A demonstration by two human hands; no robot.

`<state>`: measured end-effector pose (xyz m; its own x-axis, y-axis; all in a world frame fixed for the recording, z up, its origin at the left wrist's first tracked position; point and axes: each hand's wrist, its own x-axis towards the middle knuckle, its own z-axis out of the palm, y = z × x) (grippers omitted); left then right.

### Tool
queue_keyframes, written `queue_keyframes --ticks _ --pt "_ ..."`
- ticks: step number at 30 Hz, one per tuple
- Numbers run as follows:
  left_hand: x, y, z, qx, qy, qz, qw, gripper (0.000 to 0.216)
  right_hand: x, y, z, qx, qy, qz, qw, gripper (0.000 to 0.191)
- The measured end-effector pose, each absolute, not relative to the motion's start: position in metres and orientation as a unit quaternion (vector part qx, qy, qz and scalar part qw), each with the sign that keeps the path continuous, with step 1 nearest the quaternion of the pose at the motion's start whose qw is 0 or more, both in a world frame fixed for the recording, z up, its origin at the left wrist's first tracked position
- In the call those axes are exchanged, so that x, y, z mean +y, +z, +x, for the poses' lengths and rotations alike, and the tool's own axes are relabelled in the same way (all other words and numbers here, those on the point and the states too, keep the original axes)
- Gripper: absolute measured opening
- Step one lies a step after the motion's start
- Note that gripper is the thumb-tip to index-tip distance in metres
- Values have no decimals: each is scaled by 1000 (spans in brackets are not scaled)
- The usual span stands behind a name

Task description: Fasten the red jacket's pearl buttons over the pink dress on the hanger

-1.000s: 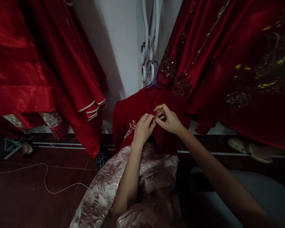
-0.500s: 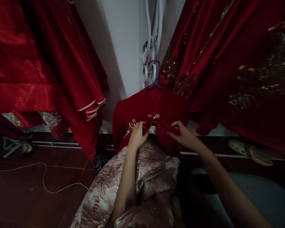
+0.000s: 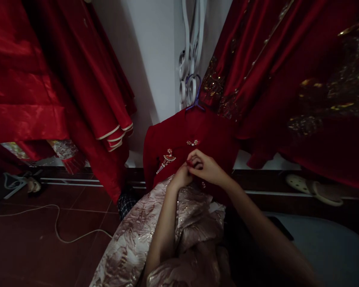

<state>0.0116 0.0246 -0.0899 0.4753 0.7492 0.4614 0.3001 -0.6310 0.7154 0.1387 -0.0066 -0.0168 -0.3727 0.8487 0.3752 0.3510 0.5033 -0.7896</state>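
Closed in since: my left hand [image 3: 181, 179] and right hand [image 3: 208, 169], below the upper clasp [image 3: 193, 142] of the hanging red jacket [image 3: 166, 135]. Right pinches its edge; left grip hidden, can't tell. Keep edges level.

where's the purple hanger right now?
Head view, upper half, just right of centre: the purple hanger is at the neck of the red jacket, its hook overlapping the white scrollwork in the picture.

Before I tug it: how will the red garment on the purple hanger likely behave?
The red garment will probably flop, being draped cloth. It may swing, since it hangs from the purple hanger at its neck. Its fan-shaped ornament might catch, given its many small stones.
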Motion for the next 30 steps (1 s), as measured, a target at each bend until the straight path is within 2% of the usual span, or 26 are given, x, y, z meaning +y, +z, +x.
queue_keyframes --ticks 4,9,14,19,23,30 --pt "30 -78 -31 373 425 748 346 23 27 -39 121 -770 250 -409 421 20" --pt "33 -73 -62 467 576 616 268 19 39 -53 104 -753 218 -427 450 24" --pt "38 -84 -55 434 589 603 317 26 38 -63 91 -718 269 -426 481 38" --pt "43 -88 -48 404 620 571 354 29 47 -73 86 -687 262 -448 508 30" --pt "43 -89 -43 380 633 566 367 29 51 -77 84 -673 256 -451 528 32" --pt "42 -86 -48 398 630 540 391 22 47 -74 83 -650 239 -450 564 27"
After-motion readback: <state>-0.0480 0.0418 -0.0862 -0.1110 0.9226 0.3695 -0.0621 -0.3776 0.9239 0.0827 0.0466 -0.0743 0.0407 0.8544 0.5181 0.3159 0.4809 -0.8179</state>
